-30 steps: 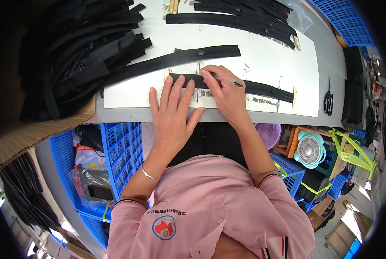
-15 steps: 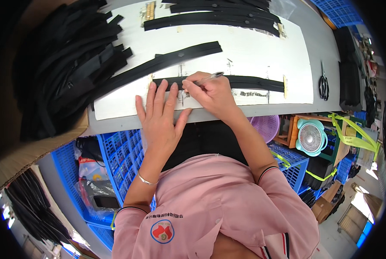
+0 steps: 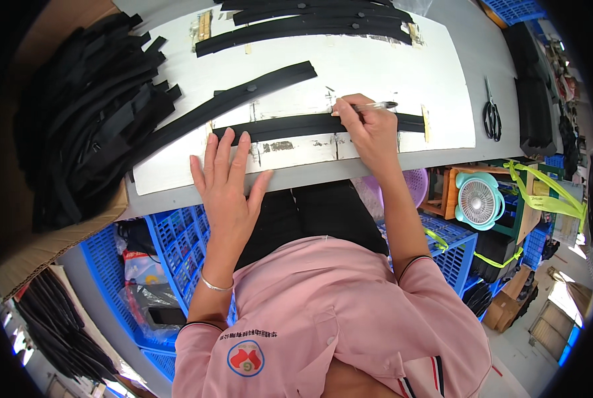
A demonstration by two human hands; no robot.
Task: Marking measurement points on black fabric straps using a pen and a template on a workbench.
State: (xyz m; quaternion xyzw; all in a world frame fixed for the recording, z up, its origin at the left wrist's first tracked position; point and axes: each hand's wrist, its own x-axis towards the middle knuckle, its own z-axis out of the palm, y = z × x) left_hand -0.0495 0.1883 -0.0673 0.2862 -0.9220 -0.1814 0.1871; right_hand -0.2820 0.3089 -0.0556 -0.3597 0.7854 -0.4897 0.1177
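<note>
Pen [image 3: 384, 106], slim clear plastic, pinched in right hand [image 3: 374, 136], shifted toward three o'clock along long black fabric strip [image 3: 283, 127] on flat white board [image 3: 369, 66], six-o'clock side; left hand [image 3: 226, 191] spread at strip's nine-o'clock end. Work apparently advancing.

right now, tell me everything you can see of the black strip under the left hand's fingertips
The black strip is long and narrow, looks like fabric, and has a faint line along its length. It lies flat on the white board, running left to right. The left hand rests its fingertips on the left end; the right hand, gripping a pen, covers part of the right half. The right end stops beside a yellowish tape-like piece.
</note>
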